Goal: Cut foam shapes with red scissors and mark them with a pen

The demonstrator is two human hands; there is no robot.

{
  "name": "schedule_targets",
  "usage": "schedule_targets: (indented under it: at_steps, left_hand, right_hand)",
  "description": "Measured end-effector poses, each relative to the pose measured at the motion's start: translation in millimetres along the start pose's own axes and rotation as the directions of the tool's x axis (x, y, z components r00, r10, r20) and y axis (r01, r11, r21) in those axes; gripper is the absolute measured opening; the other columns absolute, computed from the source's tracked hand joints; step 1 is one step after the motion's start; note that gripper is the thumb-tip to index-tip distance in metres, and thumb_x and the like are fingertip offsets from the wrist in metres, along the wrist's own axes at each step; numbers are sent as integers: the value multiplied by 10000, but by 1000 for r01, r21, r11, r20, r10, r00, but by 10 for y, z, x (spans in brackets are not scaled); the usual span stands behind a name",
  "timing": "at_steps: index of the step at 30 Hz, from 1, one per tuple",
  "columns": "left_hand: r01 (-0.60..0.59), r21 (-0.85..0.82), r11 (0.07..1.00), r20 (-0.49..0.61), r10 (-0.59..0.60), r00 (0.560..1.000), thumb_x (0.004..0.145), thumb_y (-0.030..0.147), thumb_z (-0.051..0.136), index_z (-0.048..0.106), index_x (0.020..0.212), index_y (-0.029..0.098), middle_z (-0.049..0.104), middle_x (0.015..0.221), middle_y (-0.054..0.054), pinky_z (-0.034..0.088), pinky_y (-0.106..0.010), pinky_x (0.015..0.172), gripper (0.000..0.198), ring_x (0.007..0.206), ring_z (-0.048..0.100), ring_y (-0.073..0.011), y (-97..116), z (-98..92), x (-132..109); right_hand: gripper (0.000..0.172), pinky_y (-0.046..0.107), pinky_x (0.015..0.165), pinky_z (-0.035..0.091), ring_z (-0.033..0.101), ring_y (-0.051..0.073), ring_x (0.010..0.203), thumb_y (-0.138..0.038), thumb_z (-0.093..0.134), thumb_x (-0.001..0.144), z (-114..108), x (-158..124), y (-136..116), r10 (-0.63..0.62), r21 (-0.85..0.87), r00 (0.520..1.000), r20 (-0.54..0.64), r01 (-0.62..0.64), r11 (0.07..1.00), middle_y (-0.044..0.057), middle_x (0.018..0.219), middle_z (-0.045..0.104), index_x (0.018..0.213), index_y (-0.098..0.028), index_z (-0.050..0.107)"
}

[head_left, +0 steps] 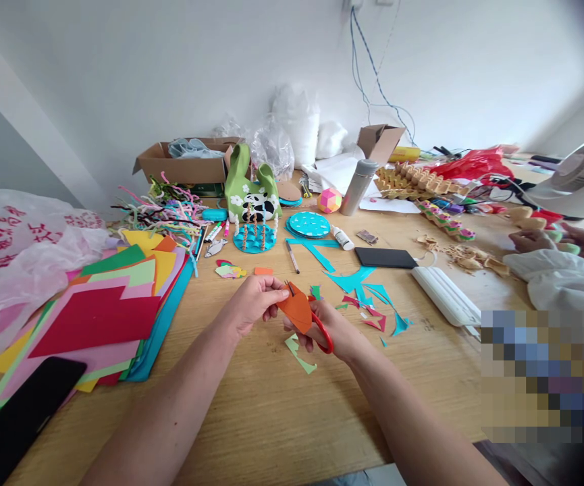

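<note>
Phone [28, 415]: blk, 8 o'clk, partly on col. paper stack [94, 320] (9 o'clk).
Lt-green scrap [302, 359]: on table [281, 418], 6 o'clk.
R hand [337, 324]: clamped on red scissors [328, 339], 4 o'clk; blades partly hidden.
Orange paper [296, 314]: clock ctr, held betw. hands.
L hand [254, 300]: thumb + fingers pinching same, 9 o'clk.
Blue scraps [355, 280]: 2 o'clk.
Pen [292, 259]: 12 o'clk.
Flask [358, 192]: gry, 1 o'clk.
Panda bag [241, 172]: grn, 11 o'clk.

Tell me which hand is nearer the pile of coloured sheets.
Left. The left hand is apart from the pile, on its right side; the right hand, holding red-handled scissors, is farther right.
</note>
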State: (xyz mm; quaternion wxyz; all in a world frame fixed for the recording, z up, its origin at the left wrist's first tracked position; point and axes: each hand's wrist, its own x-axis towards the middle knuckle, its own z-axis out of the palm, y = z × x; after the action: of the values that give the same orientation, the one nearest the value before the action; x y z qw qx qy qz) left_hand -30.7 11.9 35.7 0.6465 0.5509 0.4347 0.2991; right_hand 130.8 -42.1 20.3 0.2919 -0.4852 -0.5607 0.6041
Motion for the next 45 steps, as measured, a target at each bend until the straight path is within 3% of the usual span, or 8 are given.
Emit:
schedule_targets:
  at_steps: [22,36,45]
  left_hand:
    - [20,-5,1000,9,-20,1000,662,301,650,583,713,148,516,528,36,275,-167,367,175,413,432,-56,-4,-13,-1]
    - [12,-4,1000,-3,-12,1000,661,308,654,593,715,147,531,555,33,271,-171,370,181,409,429,-49,18,-15,-11]
    - [28,24,999,25,-29,999,650,292,650,607,708,146,537,546,25,284,-178,377,163,419,453,-61,31,-20,-18]
  right_hand:
    - [244,173,362,335,453,79,398,-381,650,710,-6,22,69,11,1,1000,-14,-11,1000,-21,454,521,717,-137,648]
    - [233,165,354,313,435,59,363,-358,661,677,2,-30,-61,39,-54,999,-29,-41,998,-36,455,511,715,-130,631]
    - [241,163,359,313,459,63,379,-349,639,665,-17,-35,-64,57,-91,998,-32,-59,994,-28,459,522,596,-155,514]
